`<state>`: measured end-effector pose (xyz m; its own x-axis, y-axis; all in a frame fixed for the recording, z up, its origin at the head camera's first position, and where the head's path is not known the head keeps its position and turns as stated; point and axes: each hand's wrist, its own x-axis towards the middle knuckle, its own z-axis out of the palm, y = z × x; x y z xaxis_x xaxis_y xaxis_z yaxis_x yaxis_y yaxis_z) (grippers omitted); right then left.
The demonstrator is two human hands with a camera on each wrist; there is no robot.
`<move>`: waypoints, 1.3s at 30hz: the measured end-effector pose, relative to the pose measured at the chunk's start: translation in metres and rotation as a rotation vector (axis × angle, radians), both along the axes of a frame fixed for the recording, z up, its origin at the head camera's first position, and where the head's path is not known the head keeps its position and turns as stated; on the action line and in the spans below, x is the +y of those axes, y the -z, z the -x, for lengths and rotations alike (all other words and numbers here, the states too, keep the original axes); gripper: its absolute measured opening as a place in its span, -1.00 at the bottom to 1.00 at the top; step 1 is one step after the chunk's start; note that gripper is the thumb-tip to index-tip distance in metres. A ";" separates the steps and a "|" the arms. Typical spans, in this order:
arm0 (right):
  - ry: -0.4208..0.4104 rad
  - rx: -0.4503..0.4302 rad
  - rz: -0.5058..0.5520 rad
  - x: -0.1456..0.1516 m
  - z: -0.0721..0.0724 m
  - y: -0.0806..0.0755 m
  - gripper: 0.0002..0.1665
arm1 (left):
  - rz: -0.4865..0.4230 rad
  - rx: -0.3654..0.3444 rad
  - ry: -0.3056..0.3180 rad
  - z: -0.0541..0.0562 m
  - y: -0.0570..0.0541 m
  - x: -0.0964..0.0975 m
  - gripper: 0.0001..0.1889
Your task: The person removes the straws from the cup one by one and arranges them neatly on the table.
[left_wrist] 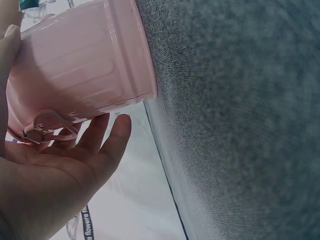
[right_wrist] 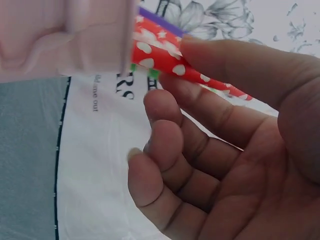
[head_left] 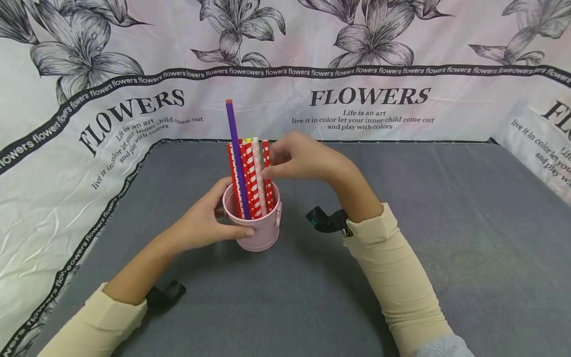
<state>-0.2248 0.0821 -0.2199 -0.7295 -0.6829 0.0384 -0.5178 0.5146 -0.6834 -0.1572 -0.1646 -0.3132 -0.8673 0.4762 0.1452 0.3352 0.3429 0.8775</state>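
In the head view a small pink bucket (head_left: pixel 260 240) holds several paper straws. Most are red and white, with stripes, stars or hearts; a pale pink straw (head_left: pixel 258 178) and a taller purple straw (head_left: pixel 238 158) stand among them. My left hand (head_left: pixel 205 223) grips the bucket's left side, thumb across the front; the left wrist view shows its fingers round the bucket's wall (left_wrist: pixel 70 60). At the bucket's right rim, my right hand (head_left: pixel 308 156) pinches a red straw with white hearts (right_wrist: pixel 155 62) between thumb and index finger. The straws' lower ends are hidden inside.
The bucket is over a grey tabletop (head_left: pixel 446 238). A white cloth (head_left: pixel 267 109) printed with flowers and lettering rises behind and along the left. Dark wrist cameras sit on both wrists, the right one (head_left: pixel 327 220) close to the bucket's right.
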 end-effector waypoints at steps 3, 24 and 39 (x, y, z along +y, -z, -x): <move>-0.044 -0.002 -0.031 0.002 -0.004 -0.003 -0.81 | -0.004 0.000 0.000 0.000 0.001 0.000 -0.01; -0.086 -0.049 -0.182 -0.007 -0.015 0.004 -0.81 | 0.004 -0.019 0.011 0.000 0.001 0.002 -0.02; -0.093 0.019 -0.028 0.007 -0.015 -0.010 -0.84 | 0.020 -0.017 -0.016 0.000 0.001 -0.001 -0.01</move>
